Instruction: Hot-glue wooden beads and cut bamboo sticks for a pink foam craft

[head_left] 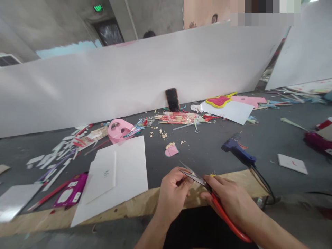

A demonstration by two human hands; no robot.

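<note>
My right hand (230,199) grips red-handled scissors (220,209) over the near table edge, their blades (193,174) pointing up and left. My left hand (173,188) is closed in a pinch right at the blades, holding something too small to make out. Just beyond the hands lies a small pink cut-out piece (171,150) with pale beads on it. More loose beads (162,133) are scattered further back.
A blue glue gun (240,152) lies to the right, its cord running off the edge. White sheets (119,176) and a magenta package (71,190) lie left. A black phone (172,99) leans on the white partition (103,83). Paper scraps, sticks and craft pieces litter the grey table (207,145).
</note>
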